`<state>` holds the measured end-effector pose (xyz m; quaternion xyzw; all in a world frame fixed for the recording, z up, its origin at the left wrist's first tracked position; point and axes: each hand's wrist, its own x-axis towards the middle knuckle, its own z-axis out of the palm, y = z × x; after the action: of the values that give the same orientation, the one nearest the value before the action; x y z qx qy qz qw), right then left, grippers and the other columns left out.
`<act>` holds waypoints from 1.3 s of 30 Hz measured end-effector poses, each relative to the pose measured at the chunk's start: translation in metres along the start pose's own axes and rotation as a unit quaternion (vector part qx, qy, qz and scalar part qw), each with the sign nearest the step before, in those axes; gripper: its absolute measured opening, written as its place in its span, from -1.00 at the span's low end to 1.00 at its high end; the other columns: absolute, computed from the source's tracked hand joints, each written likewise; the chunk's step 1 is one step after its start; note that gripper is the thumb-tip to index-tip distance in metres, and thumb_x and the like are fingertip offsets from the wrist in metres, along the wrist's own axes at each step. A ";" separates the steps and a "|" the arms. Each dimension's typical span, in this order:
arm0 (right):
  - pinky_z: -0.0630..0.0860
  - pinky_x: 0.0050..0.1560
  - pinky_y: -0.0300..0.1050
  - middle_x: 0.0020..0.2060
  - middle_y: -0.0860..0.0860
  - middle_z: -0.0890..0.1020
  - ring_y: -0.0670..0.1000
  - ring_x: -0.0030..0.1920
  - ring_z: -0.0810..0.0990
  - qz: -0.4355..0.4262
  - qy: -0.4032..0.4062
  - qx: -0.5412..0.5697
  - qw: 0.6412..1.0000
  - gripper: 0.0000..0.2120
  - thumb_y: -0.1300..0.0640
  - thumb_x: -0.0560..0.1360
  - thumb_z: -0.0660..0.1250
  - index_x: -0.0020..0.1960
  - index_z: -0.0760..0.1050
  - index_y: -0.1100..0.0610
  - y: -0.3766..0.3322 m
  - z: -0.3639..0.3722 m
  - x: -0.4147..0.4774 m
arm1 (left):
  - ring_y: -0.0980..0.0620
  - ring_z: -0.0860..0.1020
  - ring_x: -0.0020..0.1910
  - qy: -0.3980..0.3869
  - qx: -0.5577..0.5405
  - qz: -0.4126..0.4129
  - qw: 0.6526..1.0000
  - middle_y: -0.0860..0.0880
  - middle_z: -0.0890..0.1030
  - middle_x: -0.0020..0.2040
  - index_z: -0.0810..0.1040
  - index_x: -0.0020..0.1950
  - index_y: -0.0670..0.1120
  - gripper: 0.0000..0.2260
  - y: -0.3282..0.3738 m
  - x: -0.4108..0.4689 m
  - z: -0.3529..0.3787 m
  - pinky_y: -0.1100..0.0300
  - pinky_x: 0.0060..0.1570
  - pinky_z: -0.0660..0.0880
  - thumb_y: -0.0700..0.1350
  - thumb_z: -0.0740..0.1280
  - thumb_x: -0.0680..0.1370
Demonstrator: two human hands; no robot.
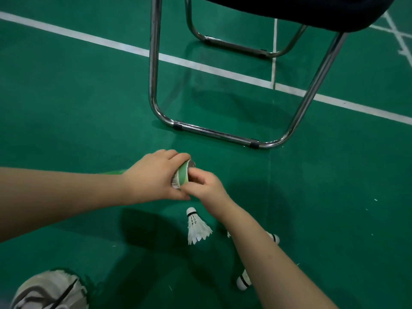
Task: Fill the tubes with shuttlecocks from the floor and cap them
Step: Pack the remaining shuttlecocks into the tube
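My left hand (pixel 153 175) grips a green and white shuttlecock tube (pixel 181 176) near its open end, which points right. My right hand (pixel 204 185) is at the tube's mouth, fingers curled against the rim; whether it holds anything is hidden. A white shuttlecock (pixel 197 227) lies on the green floor just below my hands, cork end up. Two more shuttlecocks lie partly hidden by my right forearm: one (pixel 274 238) to the right of it, another (pixel 243 281) lower down.
A chair with chrome tube legs (pixel 214 130) and a dark seat (pixel 312 10) stands just beyond my hands. White court lines (pixel 107 42) cross the green floor. My grey shoe (pixel 51 291) is at the bottom left.
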<state>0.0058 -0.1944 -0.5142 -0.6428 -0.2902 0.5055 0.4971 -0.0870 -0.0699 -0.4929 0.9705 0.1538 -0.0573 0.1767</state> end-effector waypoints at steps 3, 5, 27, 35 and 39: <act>0.47 -0.15 -0.33 -0.23 -0.04 0.62 -0.19 -0.23 0.56 -0.024 0.090 0.051 0.994 -0.87 0.24 0.38 0.32 -0.16 0.58 0.04 0.009 -0.003 -0.010 | -0.08 0.48 0.08 -0.042 0.018 0.007 0.999 -0.03 0.52 0.09 0.38 0.31 -0.03 -0.13 -0.001 -0.009 0.007 0.03 0.08 0.45 0.47 0.15 0.15; 0.45 -0.17 -0.43 -0.19 -0.05 0.62 -0.29 -0.24 0.56 -0.028 0.161 0.074 0.984 -0.83 0.31 0.47 0.32 -0.12 0.56 0.06 0.017 -0.004 -0.016 | -0.08 0.45 0.14 -0.058 0.019 0.006 0.998 -0.03 0.50 0.16 0.33 0.36 -0.03 -0.17 0.000 -0.011 0.007 0.05 0.14 0.41 0.41 0.32 0.22; 0.45 -0.05 -0.06 -0.01 0.16 0.61 0.13 -0.07 0.54 0.332 0.304 -0.039 0.892 -0.57 -0.18 0.47 0.27 -0.01 0.51 0.22 0.095 0.049 -0.056 | -0.15 0.44 0.18 -0.028 0.013 0.021 0.999 -0.13 0.48 0.19 0.28 0.39 -0.10 -0.20 0.007 -0.052 -0.014 0.02 0.15 0.40 0.26 0.45 0.29; 0.44 -0.11 -0.16 -0.29 -0.01 0.53 -0.01 -0.23 0.49 0.302 0.346 0.130 0.879 -0.76 0.11 0.50 0.33 0.10 0.54 0.24 0.098 0.056 -0.046 | -0.12 0.42 0.18 -0.043 0.023 0.031 0.998 -0.10 0.46 0.20 0.26 0.41 -0.08 -0.19 0.007 -0.054 -0.009 0.00 0.15 0.39 0.28 0.42 0.30; 0.30 -0.34 -0.21 -0.39 -0.04 0.51 -0.06 -0.34 0.38 0.202 0.415 0.082 0.883 -0.92 0.18 0.47 0.34 -0.20 0.54 0.14 0.082 0.054 -0.054 | -0.13 0.43 0.17 -0.038 0.022 0.030 0.999 -0.10 0.47 0.20 0.27 0.41 -0.08 -0.20 0.002 -0.052 -0.009 0.00 0.15 0.39 0.28 0.43 0.31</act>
<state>-0.0733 -0.2510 -0.5712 -0.7956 0.1216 0.3038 0.5098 -0.1353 -0.0834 -0.4749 0.9754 0.1163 -0.0917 0.1630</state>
